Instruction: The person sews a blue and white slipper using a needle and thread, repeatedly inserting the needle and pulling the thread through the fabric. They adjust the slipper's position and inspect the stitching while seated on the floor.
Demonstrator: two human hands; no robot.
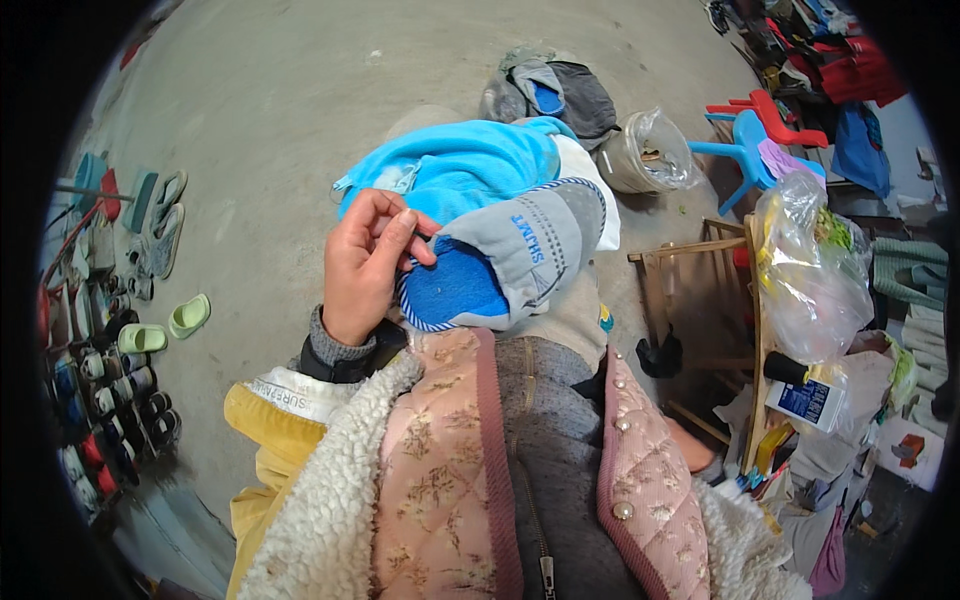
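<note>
A grey fabric slipper (540,235) with a blue lining and a blue-and-white striped cord edge lies over my lap, its toe pointing to the upper right. At the rim of its opening, the thumb and fingers of my left hand (365,265) are closed in a pinch. Beyond the slipper a bright blue cloth (455,165) is bunched up, with a white piece beside it. Low on the right, a small patch of my right hand (692,447) shows past the coat edge; its fingers are hidden.
Farther ahead lie dark grey pieces and another blue-lined slipper (545,90). A lined bucket (645,155) stands right of the cloth, with a blue plastic stool (745,155) behind. A wooden stand (755,330) and clear bag (815,270) are at right. Shoes and green slippers (190,315) lie left.
</note>
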